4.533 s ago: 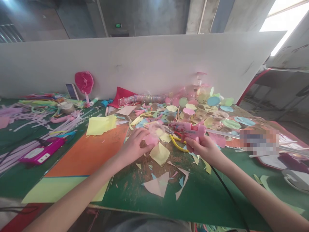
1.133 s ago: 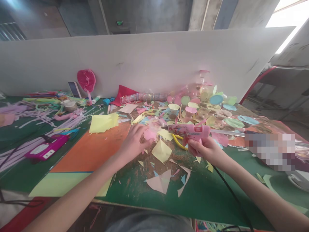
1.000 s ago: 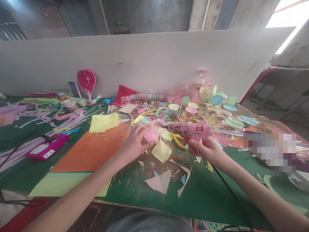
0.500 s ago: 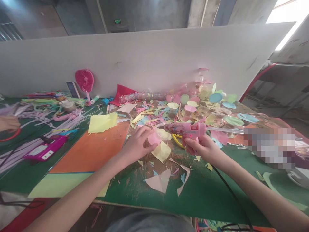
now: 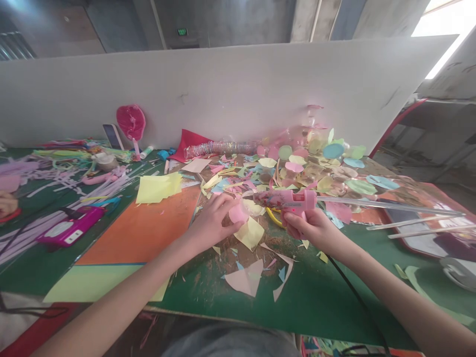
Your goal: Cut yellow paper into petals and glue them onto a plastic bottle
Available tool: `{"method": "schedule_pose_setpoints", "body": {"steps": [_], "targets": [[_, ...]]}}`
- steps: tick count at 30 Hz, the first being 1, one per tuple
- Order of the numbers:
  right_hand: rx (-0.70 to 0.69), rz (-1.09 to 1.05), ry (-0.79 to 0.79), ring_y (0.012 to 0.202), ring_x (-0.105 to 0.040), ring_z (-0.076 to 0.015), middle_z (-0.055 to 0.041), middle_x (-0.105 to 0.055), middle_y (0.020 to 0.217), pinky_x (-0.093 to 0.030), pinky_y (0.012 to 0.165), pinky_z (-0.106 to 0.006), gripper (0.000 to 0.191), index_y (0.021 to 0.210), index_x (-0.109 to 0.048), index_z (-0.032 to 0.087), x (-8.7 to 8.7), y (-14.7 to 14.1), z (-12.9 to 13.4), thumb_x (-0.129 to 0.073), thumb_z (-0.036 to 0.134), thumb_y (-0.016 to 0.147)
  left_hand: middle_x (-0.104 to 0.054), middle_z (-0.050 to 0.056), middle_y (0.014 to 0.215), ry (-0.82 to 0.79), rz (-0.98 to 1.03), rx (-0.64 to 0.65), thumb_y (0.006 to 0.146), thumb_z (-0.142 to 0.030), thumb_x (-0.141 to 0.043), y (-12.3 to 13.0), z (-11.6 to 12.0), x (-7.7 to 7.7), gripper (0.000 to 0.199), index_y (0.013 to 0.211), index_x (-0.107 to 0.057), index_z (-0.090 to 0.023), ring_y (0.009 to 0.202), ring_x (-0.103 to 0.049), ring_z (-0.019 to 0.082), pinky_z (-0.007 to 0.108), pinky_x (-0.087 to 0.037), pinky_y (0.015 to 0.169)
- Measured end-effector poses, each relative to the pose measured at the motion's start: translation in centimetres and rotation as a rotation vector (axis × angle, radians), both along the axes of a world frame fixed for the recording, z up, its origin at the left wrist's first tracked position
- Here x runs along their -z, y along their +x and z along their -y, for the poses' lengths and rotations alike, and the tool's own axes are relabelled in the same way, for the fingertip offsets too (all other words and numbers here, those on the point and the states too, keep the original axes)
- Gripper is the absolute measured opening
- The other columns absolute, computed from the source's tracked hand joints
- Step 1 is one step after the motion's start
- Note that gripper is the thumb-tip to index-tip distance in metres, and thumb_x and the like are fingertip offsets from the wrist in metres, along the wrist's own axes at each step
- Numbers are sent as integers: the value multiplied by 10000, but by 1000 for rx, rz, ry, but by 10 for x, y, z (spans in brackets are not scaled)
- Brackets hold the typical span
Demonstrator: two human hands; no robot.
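My left hand (image 5: pixel 213 223) is closed on a small rounded piece of pink paper (image 5: pixel 238 212), with its thumb below. Something clear, apparently plastic, shows beside that piece, but I cannot make out its shape. In my right hand (image 5: pixel 314 225) is a pink glue gun (image 5: pixel 297 201), gripped by its handle. Its nozzle points left and comes right up to the pink paper; whether they touch I cannot tell. From the back of the gun a long clear glue stick (image 5: pixel 353 202) sticks out, and a black cord hangs below. Under my left fingers lies a yellow paper piece (image 5: pixel 251 234).
Paper scraps and cut shapes (image 5: pixel 293 167) cover the table's middle. Orange sheets (image 5: pixel 141 233), yellow sheets (image 5: pixel 159 188) and a magenta box (image 5: pixel 72 227) lie left. A tray (image 5: pixel 416 240) sits right. A white partition (image 5: pixel 223 94) stands behind. A co-worker's hand (image 5: pixel 7 204) shows far left.
My hands, the glue gun and the pink paper stay almost in place. At the far left, the co-worker's hand has shifted left and slightly down.
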State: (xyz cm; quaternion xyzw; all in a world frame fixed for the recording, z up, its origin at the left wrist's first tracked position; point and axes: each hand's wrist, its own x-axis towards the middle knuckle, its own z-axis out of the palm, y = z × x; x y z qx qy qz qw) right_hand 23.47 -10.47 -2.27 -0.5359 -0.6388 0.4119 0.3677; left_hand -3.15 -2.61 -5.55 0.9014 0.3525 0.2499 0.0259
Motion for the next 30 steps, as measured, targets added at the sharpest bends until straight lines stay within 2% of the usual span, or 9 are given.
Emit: {"method": "schedule_pose_setpoints", "body": {"steps": [10,17,23,27,30], "targets": [[-4,-20,23,533,-428,-121,21,-448,516,-362,519,-268,546,553,-390,221,4,2,-1,-534,668,830,-548,58,1222,-36,17,-7,923,-471,-552,1,1,-2,394,1272,-527,-288,1239,-465,261,436,-439,1034],[-18,-28,13,524,-388,-108,20,-448,536,-336,498,-264,574,536,-381,216,6,3,-1,-515,682,844,-542,61,1235,-37,8,-1,929,-474,-545,2,0,-1,389,1263,-521,-276,1242,-469,252,427,-435,1042],[43,23,17,520,-403,-113,3,-480,527,-351,506,-261,577,496,-409,211,6,4,-2,-525,659,841,-556,72,1205,-31,54,-32,924,-447,-557,3,1,-3,352,1218,-542,-256,1201,-504,254,421,-458,1009],[123,40,59,494,-389,-107,4,-481,513,-336,492,-259,577,487,-443,207,4,7,-4,-507,650,852,-561,68,1185,-72,95,-104,913,-404,-578,1,2,-8,305,1175,-559,-250,1187,-520,257,421,-469,995],[206,42,102,522,-440,-117,-19,-560,565,-359,519,-261,560,502,-503,196,2,9,-6,-511,626,862,-556,68,1187,-78,117,-171,913,-401,-579,-3,0,-10,321,1190,-551,-241,1172,-531,249,413,-470,992]]}}
